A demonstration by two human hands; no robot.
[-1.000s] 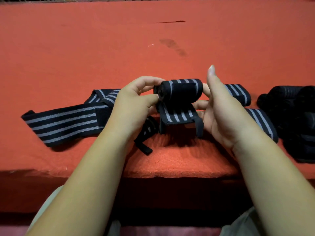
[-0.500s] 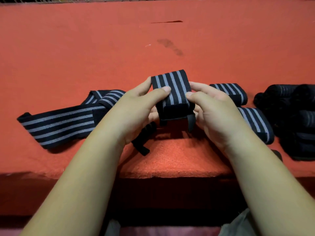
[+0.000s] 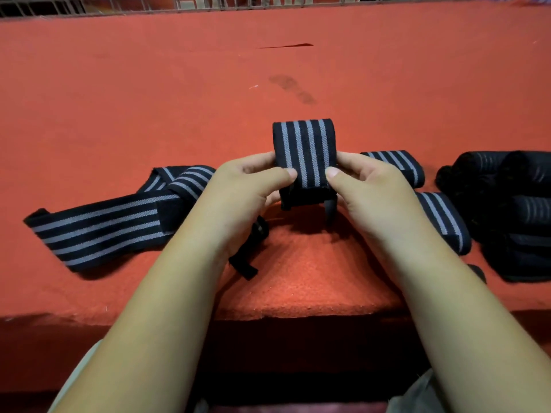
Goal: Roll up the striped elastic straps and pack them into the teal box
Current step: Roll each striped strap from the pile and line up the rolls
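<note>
A rolled black strap with grey stripes (image 3: 304, 150) is held upright above the red table, its stripes running away from me. My left hand (image 3: 241, 195) and my right hand (image 3: 372, 192) pinch its lower part from either side, thumbs on the near face. A loose black end hangs below the roll. An unrolled striped strap (image 3: 101, 225) lies flat to the left, partly under my left forearm. Two rolled striped straps (image 3: 396, 165) (image 3: 444, 219) lie to the right, behind my right hand. No teal box is in view.
A heap of dark rolled straps (image 3: 512, 210) sits at the right edge. The red felt table (image 3: 179, 84) stretches far back to a wire grid (image 3: 119, 4). Its front edge (image 3: 298, 317) runs just below my forearms.
The roll was lying sideways between my hands; it has been turned so its striped face stands up and faces me, and both thumbs have closed onto it.
</note>
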